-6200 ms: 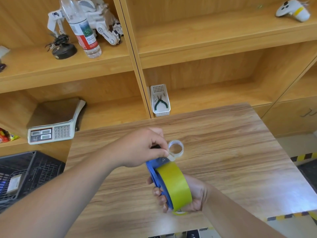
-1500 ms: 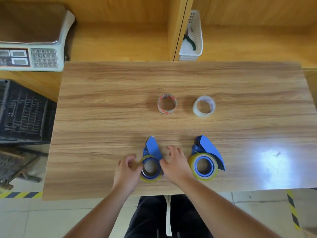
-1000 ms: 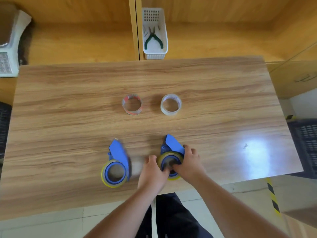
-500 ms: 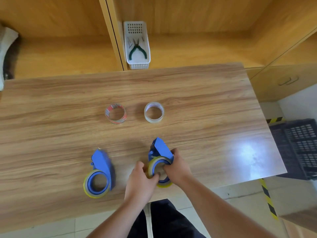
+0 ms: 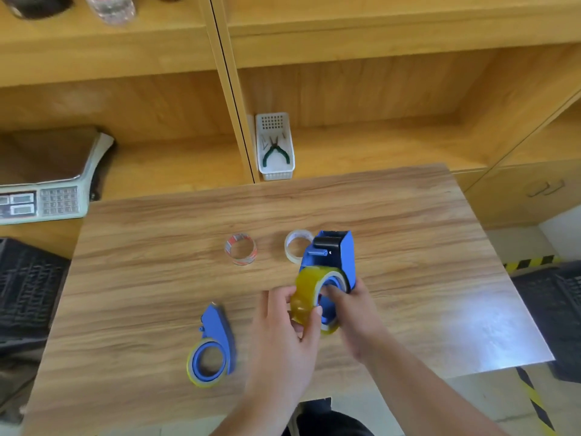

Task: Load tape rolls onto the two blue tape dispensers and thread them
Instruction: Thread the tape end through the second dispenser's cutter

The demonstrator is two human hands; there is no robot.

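Head view: right hand grips a blue tape dispenser held above the desk, fingers wrapped around its lower body. Its long axis runs near-to-far, with the roller end pointing away from the person toward the shelves and the yellow tape roll at the near end. Left hand is pinched narrow on the yellow tape at the roll's near-left side, thumb and fingers on the film.

Second blue dispenser lies flat on the desk to the left, well clear of both hands, long axis roughly near-to-far, nose pointing away and slightly left, with its yellow roll at the near end.

Two small rolls sit further back: a red-printed roll and a clear roll; the held dispenser partly overlaps the clear one.
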